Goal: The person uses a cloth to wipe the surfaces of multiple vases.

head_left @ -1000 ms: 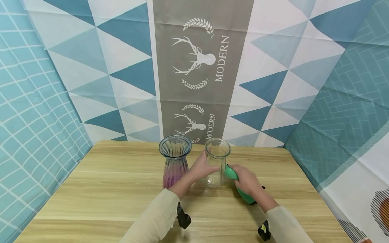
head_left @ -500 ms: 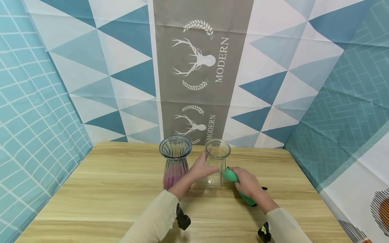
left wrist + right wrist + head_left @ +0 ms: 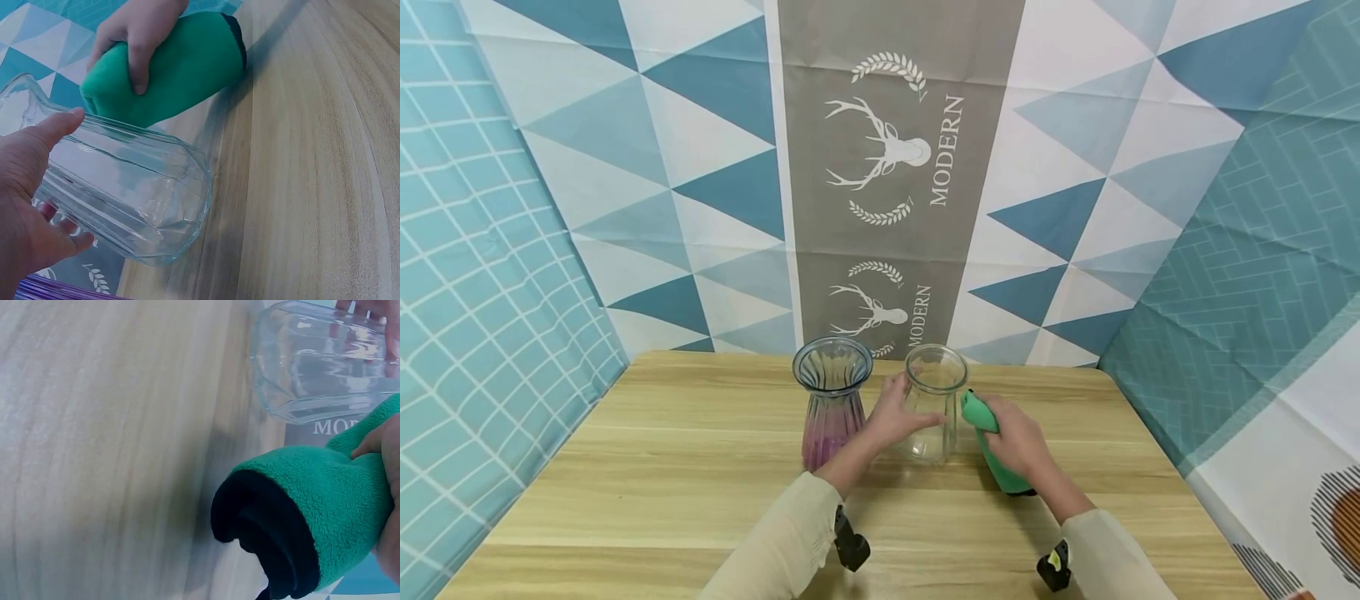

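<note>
A clear glass vase (image 3: 934,417) stands upright on the wooden table. My left hand (image 3: 895,414) grips its left side, thumb across the near face and fingers behind the glass, as the left wrist view shows. To the right of the vase, my right hand (image 3: 1017,435) holds a bunched green cloth (image 3: 187,65) with a black edge (image 3: 269,534). The cloth's upper end is close beside the vase wall, and its lower part hangs toward the table. Left of my left hand stands a ribbed glass vase (image 3: 833,408), bluish at the rim and pink-purple at the base.
The wooden table (image 3: 647,492) has its back edge against a patterned wall covering (image 3: 902,150) with deer prints and triangles. Blue tile-patterned cloth (image 3: 482,250) hangs at the left, and a teal covering (image 3: 1262,275) at the right. Each wrist carries a black camera mount (image 3: 852,542).
My right hand has lifted slightly with the green cloth and shifted a little to the right. My left hand stays at the clear vase, and both vases keep their places.
</note>
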Available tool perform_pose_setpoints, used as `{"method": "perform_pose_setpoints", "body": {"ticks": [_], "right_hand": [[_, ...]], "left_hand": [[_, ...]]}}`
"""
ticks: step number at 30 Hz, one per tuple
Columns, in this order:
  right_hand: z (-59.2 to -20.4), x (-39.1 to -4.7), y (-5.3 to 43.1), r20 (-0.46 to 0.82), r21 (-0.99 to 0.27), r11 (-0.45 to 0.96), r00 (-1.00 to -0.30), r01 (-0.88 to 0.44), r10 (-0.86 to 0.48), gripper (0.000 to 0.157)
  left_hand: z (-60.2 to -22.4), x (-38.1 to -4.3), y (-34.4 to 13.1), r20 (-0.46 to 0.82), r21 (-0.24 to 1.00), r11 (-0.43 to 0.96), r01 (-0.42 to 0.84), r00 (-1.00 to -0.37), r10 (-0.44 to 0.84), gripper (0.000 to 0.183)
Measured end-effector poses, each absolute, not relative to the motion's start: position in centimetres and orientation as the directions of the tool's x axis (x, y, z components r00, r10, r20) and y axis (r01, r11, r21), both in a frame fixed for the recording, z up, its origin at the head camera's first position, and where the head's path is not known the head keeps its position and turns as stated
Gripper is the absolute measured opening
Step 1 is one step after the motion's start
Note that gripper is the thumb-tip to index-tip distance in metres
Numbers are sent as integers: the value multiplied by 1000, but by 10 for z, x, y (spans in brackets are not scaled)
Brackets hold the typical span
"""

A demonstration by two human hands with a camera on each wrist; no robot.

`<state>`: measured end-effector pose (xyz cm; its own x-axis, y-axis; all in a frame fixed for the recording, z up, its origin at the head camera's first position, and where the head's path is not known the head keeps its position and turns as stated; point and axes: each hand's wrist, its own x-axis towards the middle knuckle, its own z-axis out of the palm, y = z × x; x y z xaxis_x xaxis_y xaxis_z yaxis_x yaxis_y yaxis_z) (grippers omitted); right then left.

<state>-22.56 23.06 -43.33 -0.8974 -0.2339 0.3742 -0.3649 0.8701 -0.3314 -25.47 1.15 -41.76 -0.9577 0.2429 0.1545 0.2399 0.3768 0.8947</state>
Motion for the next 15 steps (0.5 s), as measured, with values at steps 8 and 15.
{"method": "perform_pose_setpoints", "body": {"ticks": [8, 15], "right_hand": [[-427, -228, 228, 421, -367, 850, -882, -377, -209, 51], [-423, -228, 225, 462, -364, 845, -864, -392, -202, 49]], "left_hand": [[-416, -253, 9, 161, 897, 367, 248, -955, 250, 87], [-418, -250, 8, 169, 917, 309, 251, -948, 269, 84]]}}
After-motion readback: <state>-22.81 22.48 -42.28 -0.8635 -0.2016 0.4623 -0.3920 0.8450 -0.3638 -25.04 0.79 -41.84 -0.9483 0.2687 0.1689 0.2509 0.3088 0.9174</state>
